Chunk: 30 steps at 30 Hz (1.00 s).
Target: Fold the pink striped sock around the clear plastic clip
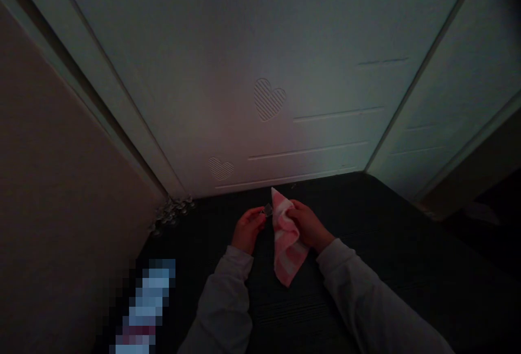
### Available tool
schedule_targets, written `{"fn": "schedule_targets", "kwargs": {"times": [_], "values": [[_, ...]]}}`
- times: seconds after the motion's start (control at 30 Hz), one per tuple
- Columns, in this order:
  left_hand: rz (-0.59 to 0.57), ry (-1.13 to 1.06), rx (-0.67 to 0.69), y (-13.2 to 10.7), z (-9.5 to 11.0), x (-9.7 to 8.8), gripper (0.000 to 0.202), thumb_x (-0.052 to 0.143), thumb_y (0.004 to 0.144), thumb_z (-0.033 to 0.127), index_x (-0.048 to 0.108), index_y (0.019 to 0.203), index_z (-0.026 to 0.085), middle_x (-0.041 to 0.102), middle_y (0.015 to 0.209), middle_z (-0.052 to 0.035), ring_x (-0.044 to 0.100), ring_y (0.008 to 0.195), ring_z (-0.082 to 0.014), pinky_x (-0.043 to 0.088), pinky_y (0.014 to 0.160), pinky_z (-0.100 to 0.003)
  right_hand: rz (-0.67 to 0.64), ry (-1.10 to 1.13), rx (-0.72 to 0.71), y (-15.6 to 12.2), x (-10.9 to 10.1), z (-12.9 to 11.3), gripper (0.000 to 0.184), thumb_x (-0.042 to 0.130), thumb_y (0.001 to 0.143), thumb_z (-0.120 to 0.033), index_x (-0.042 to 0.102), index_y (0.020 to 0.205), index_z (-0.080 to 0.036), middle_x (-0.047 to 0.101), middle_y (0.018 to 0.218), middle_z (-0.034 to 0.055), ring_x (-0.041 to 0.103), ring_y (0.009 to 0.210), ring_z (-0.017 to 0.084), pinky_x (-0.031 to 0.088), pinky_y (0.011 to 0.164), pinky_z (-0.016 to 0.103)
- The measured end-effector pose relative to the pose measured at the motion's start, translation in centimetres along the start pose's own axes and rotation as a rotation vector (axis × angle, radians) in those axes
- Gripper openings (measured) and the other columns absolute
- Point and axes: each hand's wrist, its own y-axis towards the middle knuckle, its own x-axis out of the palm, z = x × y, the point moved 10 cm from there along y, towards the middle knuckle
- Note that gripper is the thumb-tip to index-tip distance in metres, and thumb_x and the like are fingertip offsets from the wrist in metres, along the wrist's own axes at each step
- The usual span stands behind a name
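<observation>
The scene is dim. My right hand [306, 225] is closed around the top of a pink and white striped cloth [287, 245], which hangs down between my forearms. My left hand [249, 228] is pinched on a small dark object [267, 210] held against the cloth's upper edge; what that object is I cannot make out. Both hands are over a dark surface [366, 256], close to a pale panel. I wear light grey sleeves.
A pale panel [260, 71] with two embossed hearts [268, 99] and thin grooves rises behind the hands. A beige wall is at the left. Small shiny objects [173, 210] cluster in the left corner. A blurred-out patch [146, 305] lies at lower left.
</observation>
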Motion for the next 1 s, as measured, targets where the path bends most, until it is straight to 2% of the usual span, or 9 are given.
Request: {"fn": "schedule_targets", "kwargs": {"times": [0.13,0.23,0.37,0.47,0.57,0.67,0.73,0.83,1.0], "values": [[-0.025,0.035,0.001,-0.1,0.1,0.3,0.03,0.073,0.052,0.024,0.065,0.079,0.014,0.059,0.061,0.0007,0.047,0.052,-0.007,0.035,0.053,-0.022,0.008,0.045,-0.019,0.2,-1.5,-1.7,0.01,0.051,0.06,-0.023,0.053,0.07,-0.021,0.06,0.063,-0.0009,0.054,0.058,0.017,0.041,0.056,0.03],[-0.026,0.015,0.014,-0.1,0.2,0.3,0.031,0.073,0.052,0.025,0.065,0.08,0.015,0.06,0.063,0.0003,0.047,0.052,-0.0074,0.035,0.052,-0.023,0.0,0.029,-0.059,0.0,-1.6,-2.3,0.013,0.052,0.062,-0.024,0.057,0.073,-0.022,0.062,0.067,0.0003,0.055,0.062,0.019,0.042,0.058,0.031],[-0.05,0.029,0.05,0.0,0.2,0.3,0.029,0.073,0.053,0.023,0.066,0.08,0.015,0.062,0.068,-0.0013,0.05,0.056,-0.0087,0.036,0.053,-0.022,-0.053,-0.151,-0.09,-0.6,0.2,-1.5,0.014,0.057,0.06,-0.02,0.064,0.073,-0.02,0.063,0.068,-0.0003,0.056,0.065,0.019,0.042,0.061,0.031],[-0.04,0.034,0.067,0.2,0.2,0.0,0.028,0.072,0.054,0.023,0.066,0.081,0.016,0.062,0.067,-0.0009,0.051,0.057,-0.0094,0.036,0.053,-0.022,-0.154,-0.343,-0.178,-1.4,2.5,-1.6,0.021,0.058,0.063,-0.02,0.068,0.081,-0.021,0.066,0.087,0.0012,0.056,0.085,0.021,0.04,0.078,0.034],[-0.02,0.063,0.077,0.3,0.2,-0.4,0.027,0.072,0.055,0.025,0.066,0.08,0.016,0.062,0.066,-0.0006,0.049,0.054,-0.0087,0.035,0.053,-0.023,-0.171,-0.404,-0.24,-1.7,3.1,-2.2,0.023,0.057,0.067,-0.026,0.068,0.087,-0.023,0.064,0.099,0.0014,0.052,0.098,0.022,0.034,0.089,0.036],[-0.04,0.131,0.064,0.4,0.1,-0.3,0.027,0.072,0.055,0.025,0.067,0.079,0.015,0.063,0.067,-0.0012,0.049,0.055,-0.0094,0.035,0.053,-0.023,-0.157,-0.451,-0.269,-1.5,2.7,-2.8,0.015,0.057,0.068,-0.033,0.069,0.073,-0.024,0.067,0.088,0.0014,0.054,0.093,0.024,0.035,0.087,0.037],[-0.059,0.163,0.057,0.3,0.0,-0.1,0.027,0.073,0.054,0.025,0.067,0.079,0.016,0.063,0.066,-0.0011,0.05,0.056,-0.0101,0.036,0.055,-0.023,-0.149,-0.49,-0.263,-1.2,2.4,-2.8,0.018,0.055,0.07,-0.036,0.068,0.068,-0.023,0.067,0.08,0.0011,0.055,0.086,0.023,0.035,0.085,0.036],[-0.073,0.195,0.071,0.3,0.1,0.1,0.027,0.072,0.055,0.025,0.067,0.079,0.016,0.063,0.066,-0.0011,0.052,0.058,-0.011,0.038,0.057,-0.024,-0.157,-0.521,-0.216,-0.9,2.4,-2.2,0.025,0.051,0.075,-0.039,0.068,0.068,-0.021,0.066,0.076,0.001,0.056,0.079,0.02,0.037,0.08,0.034],[-0.081,0.21,0.092,0.2,0.3,0.2,0.026,0.072,0.056,0.023,0.067,0.08,0.017,0.064,0.066,-0.0008,0.053,0.059,-0.0111,0.039,0.059,-0.025,-0.204,-0.469,-0.166,-1.0,2.8,-1.4,0.025,0.052,0.074,-0.04,0.066,0.068,-0.019,0.064,0.073,0.0003,0.054,0.071,0.017,0.038,0.071,0.03]]}}
